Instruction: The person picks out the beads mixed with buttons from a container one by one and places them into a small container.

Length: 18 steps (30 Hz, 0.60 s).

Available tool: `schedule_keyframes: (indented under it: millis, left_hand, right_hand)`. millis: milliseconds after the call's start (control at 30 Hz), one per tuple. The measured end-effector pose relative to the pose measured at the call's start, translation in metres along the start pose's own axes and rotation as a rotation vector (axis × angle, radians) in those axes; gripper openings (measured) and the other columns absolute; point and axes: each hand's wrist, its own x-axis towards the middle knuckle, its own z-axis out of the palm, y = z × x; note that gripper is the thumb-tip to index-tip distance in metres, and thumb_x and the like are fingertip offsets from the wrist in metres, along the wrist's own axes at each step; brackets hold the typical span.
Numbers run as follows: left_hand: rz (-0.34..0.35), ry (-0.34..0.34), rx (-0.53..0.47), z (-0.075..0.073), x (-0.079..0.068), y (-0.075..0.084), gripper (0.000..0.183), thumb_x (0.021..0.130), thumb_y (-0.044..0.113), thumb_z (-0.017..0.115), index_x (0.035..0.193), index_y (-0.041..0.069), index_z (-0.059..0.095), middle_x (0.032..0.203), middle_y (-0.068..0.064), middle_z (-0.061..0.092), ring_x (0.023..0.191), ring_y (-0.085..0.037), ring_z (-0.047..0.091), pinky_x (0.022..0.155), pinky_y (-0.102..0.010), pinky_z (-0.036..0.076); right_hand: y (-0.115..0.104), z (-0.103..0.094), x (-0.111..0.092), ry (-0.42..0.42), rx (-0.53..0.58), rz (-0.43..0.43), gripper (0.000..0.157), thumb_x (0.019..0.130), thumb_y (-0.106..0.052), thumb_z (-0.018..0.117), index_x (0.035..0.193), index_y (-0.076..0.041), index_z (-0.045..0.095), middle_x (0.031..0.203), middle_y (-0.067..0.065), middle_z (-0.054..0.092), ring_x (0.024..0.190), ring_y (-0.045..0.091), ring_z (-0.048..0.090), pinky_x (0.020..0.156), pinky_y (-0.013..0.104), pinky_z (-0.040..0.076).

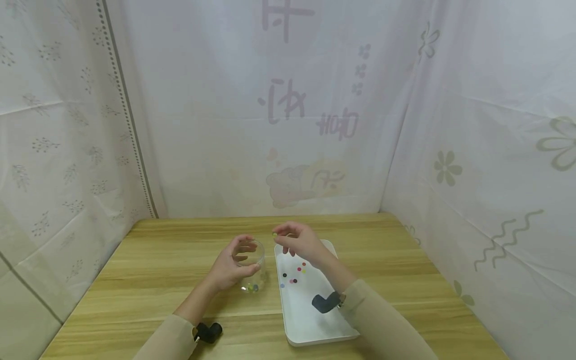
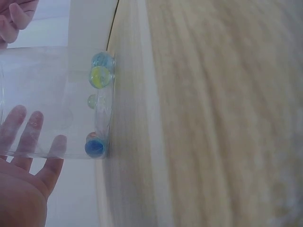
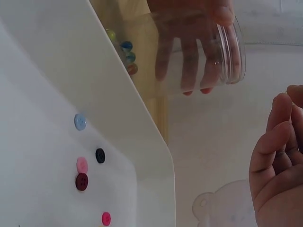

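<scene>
My left hand (image 1: 227,267) holds a clear jar (image 2: 57,90) upright on the table, thumb on one side and fingers round the other. Several marbles lie at its bottom, among them a blue marble (image 2: 94,147) and a yellow-streaked marble (image 2: 99,76). To the right of the jar's mouth and a little above it, my right hand (image 1: 300,244) pinches a small yellow-green marble (image 1: 274,234) between thumb and fingertips. In the right wrist view the fingers of that hand hide the marble.
A white tray (image 1: 310,325) lies right of the jar, under my right forearm. Several buttons are scattered in it, including a light blue button (image 3: 80,122), a black button (image 3: 100,155) and a pink button (image 3: 82,164). Patterned curtains (image 1: 216,150) surround the wooden table (image 1: 144,280).
</scene>
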Motion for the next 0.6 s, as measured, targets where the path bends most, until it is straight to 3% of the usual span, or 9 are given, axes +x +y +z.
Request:
schedule_keyframes:
  millis: [333,600]
  left_hand:
    - [-0.001,-0.002,0.005,0.0,0.0,-0.001,0.076,0.092,0.022,0.088,0.154,0.009,0.047,0.15,-0.028,0.061,0.142,-0.042,0.059,0.118,-0.066,0.05]
    - [-0.013,-0.005,-0.005,0.0,0.0,0.0,0.078,0.092,0.021,0.088,0.156,0.008,0.046,0.152,-0.028,0.061,0.143,-0.042,0.059,0.12,-0.066,0.049]
  right_hand:
    - [-0.012,0.009,0.0,-0.036,0.01,-0.028,0.032,0.103,-0.017,0.075,0.13,-0.001,0.071,0.109,0.005,0.073,0.072,0.015,0.066,0.057,0.023,0.049]
    - [-0.018,0.017,0.001,-0.066,0.035,-0.041,0.033,0.103,-0.015,0.074,0.131,0.001,0.07,0.107,0.003,0.071,0.071,0.014,0.065,0.058,0.022,0.048]
